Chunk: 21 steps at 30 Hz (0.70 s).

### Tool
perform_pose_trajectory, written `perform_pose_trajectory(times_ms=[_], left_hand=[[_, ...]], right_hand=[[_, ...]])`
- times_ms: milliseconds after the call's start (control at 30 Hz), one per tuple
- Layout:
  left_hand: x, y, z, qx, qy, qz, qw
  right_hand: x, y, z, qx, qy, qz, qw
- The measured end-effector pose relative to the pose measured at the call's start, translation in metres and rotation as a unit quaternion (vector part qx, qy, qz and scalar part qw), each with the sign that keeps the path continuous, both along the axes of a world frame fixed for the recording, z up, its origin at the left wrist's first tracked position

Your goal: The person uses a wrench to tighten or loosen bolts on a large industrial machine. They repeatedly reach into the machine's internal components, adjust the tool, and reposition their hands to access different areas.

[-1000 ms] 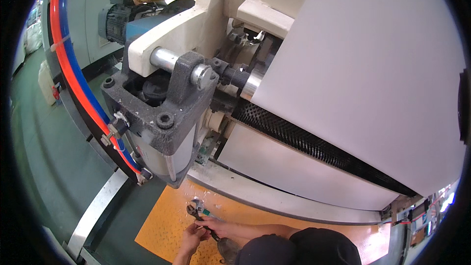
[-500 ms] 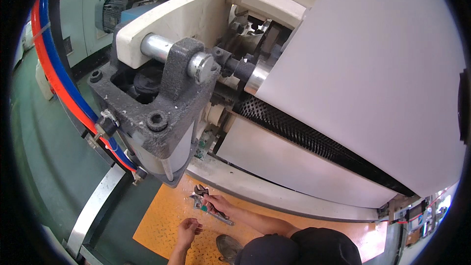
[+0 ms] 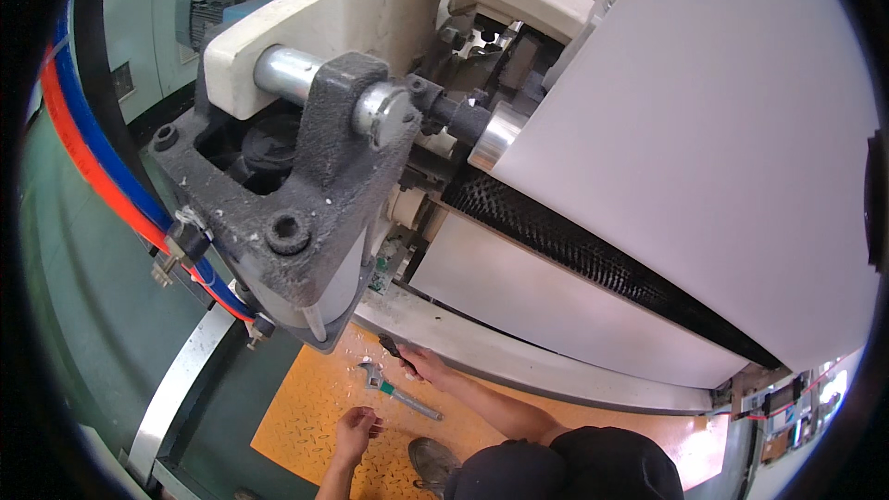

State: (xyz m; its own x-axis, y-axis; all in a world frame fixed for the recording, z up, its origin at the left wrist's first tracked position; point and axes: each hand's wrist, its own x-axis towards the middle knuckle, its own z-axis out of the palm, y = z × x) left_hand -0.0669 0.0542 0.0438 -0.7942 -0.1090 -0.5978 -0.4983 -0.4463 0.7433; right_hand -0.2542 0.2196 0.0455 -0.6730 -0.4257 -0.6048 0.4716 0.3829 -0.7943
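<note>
Far left, an orange hose (image 3: pixel 60 120) and a blue hose (image 3: pixel 85 122) run side by side to a pneumatic cylinder (image 3: pixel 319 301). Beyond them is an electric motor (image 3: pixel 211 5); nearer, a curved metal strip (image 3: pixel 176 384). The cylinder carries a dark, dust-coated clevis bracket (image 3: pixel 356 181), crossed by a bright steel pin (image 3: pixel 287 72).

Right of the metal strip lies an orange floor plate (image 3: pixel 296 417) with a raised tread pattern. Over its near part is the left hand (image 3: pixel 354 431), fingers loosely bent and apart, nothing visible in its grasp. A silver adjustable wrench (image 3: pixel 407 398) with a green band lies on the plate between the hands, untouched, its head toward the far left. A grey shoe (image 3: pixel 431 463) stands at the near side.

The right hand (image 3: pixel 421 366), farther off, is closed around a dark wrench (image 3: pixel 393 348), which points far left beyond the fingers; its jaw setting cannot be told.

Farther right, a black textured roller (image 3: pixel 602 268) slants beneath a broad white sheet (image 3: pixel 694 130).
</note>
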Motion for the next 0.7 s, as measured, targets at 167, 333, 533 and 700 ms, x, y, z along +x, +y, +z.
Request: perform_pose_trajectory(times_ms=[167, 333, 533, 700], left_hand=[[-0.001, 0.002, -0.002, 0.001, -0.006, -0.003, 1.0], [0.002, 0.002, -0.007, -0.008, 0.003, -0.006, 1.0], [0.0, 0.006, 0.007, -0.008, 0.019, 0.022, 1.0], [-0.002, 0.006, 0.013, -0.013, 0.016, 0.044, 0.999]], right_hand=[[0.0, 0.005, -0.01, -0.023, -0.014, -0.013, 1.0], [0.018, -0.004, 0.002, -0.018, 0.031, 0.056, 0.998], [0.044, -0.011, -0.009, 0.011, 0.155, 0.163, 0.974], [0.069, -0.015, -0.013, 0.08, 0.229, 0.243, 0.939]])
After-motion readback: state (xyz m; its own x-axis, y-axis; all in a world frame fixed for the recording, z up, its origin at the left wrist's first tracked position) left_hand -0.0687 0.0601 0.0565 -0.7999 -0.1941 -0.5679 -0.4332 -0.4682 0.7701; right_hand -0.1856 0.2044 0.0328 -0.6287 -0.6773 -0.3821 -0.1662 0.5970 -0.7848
